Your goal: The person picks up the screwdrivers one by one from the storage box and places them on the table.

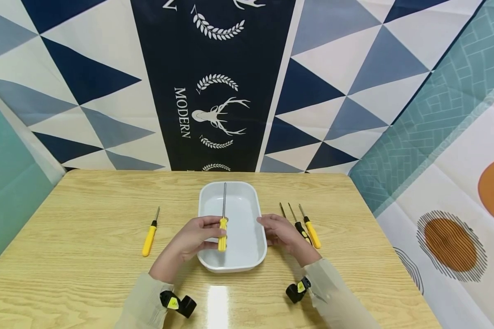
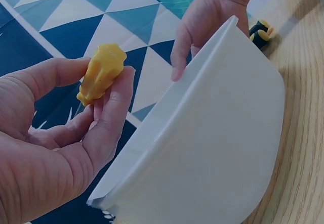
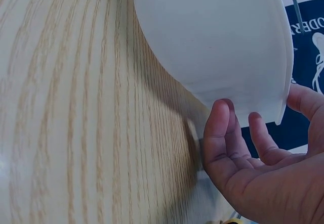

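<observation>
My left hand pinches a yellow-handled screwdriver between thumb and fingers, over the white tray. Its metal shaft points away toward the far end of the tray. In the left wrist view the yellow handle end faces the camera. My right hand holds the tray's right side, the thumb over the rim and the fingers by the outer wall. No other thing shows inside the tray.
A yellow screwdriver lies left of the tray. On the right lie another yellow screwdriver, a black-and-yellow one and a third shaft, its handle hidden by my hand. Patterned cloth hangs behind the wooden table.
</observation>
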The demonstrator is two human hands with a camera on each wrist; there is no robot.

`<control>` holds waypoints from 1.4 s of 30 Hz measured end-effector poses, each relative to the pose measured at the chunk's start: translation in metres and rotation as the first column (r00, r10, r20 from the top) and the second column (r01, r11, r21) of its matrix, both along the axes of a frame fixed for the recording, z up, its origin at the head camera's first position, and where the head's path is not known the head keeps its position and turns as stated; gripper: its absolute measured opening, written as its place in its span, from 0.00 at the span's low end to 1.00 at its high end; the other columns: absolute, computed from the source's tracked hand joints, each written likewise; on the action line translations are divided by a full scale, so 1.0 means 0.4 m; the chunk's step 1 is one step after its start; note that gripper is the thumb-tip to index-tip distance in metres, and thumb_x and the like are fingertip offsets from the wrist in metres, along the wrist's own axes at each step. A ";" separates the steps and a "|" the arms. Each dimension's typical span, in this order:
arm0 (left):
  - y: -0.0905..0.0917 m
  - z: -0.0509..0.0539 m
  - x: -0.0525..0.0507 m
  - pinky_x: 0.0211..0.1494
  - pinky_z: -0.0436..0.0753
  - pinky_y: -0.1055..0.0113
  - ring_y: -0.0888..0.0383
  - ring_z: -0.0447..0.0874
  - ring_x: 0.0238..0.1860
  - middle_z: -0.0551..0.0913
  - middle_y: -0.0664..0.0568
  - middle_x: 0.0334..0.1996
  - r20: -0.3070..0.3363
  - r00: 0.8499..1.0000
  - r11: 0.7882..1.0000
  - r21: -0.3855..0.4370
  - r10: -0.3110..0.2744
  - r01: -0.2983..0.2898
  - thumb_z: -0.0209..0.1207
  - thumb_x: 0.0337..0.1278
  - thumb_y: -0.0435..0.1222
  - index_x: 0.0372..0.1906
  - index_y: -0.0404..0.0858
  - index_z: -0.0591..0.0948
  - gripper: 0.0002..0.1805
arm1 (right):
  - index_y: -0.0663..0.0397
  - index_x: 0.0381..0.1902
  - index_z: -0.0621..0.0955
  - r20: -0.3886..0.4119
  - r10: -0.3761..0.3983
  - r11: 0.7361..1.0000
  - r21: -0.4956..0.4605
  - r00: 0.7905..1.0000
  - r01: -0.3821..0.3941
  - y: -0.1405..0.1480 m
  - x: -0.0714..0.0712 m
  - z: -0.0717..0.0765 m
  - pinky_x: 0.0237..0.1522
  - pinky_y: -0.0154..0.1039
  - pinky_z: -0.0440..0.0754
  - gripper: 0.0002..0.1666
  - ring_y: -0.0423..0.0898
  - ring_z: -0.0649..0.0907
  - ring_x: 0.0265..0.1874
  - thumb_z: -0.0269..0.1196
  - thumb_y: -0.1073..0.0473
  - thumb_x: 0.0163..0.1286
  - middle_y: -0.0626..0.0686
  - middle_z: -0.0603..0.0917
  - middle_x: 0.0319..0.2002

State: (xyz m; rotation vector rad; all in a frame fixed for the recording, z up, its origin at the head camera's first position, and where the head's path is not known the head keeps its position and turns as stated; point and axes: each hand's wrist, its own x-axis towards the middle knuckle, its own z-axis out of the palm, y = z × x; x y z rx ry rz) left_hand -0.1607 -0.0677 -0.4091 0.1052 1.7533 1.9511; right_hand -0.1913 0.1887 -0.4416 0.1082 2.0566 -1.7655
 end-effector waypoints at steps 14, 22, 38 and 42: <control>-0.047 0.011 0.018 0.40 0.83 0.69 0.63 0.77 0.36 0.74 0.51 0.41 -0.023 1.000 1.000 0.028 -0.010 0.011 0.58 0.57 0.31 0.62 0.24 0.64 0.29 | 0.64 0.61 0.68 -0.006 0.038 0.999 0.006 0.999 -0.038 0.013 -0.002 -0.005 0.34 0.35 0.82 0.41 0.40 0.83 0.33 0.61 0.40 0.61 0.50 0.83 0.40; -0.096 0.005 0.028 0.40 0.83 0.68 0.64 0.78 0.36 0.76 0.52 0.43 -0.047 0.999 0.999 0.030 0.020 -0.019 0.59 0.57 0.33 0.64 0.24 0.63 0.32 | 0.62 0.60 0.69 0.001 0.011 1.000 0.003 1.000 -0.011 0.004 -0.001 0.003 0.34 0.36 0.82 0.33 0.40 0.83 0.33 0.59 0.46 0.65 0.52 0.83 0.41; -0.167 0.002 0.043 0.43 0.83 0.67 0.62 0.82 0.40 0.78 0.52 0.45 -0.076 0.997 0.997 0.077 0.024 -0.018 0.56 0.60 0.33 0.66 0.20 0.55 0.35 | 0.64 0.60 0.69 -0.009 0.024 1.000 -0.007 1.000 -0.024 0.013 -0.010 -0.019 0.34 0.36 0.83 0.44 0.40 0.84 0.34 0.64 0.37 0.57 0.51 0.83 0.40; -0.184 0.001 0.046 0.42 0.83 0.69 0.64 0.81 0.37 0.78 0.55 0.42 -0.075 0.997 0.997 0.070 0.035 -0.030 0.56 0.60 0.33 0.66 0.19 0.53 0.36 | 0.65 0.61 0.68 -0.014 0.031 1.000 0.002 0.999 -0.031 0.011 -0.005 -0.013 0.35 0.36 0.83 0.40 0.40 0.84 0.33 0.61 0.41 0.62 0.50 0.83 0.40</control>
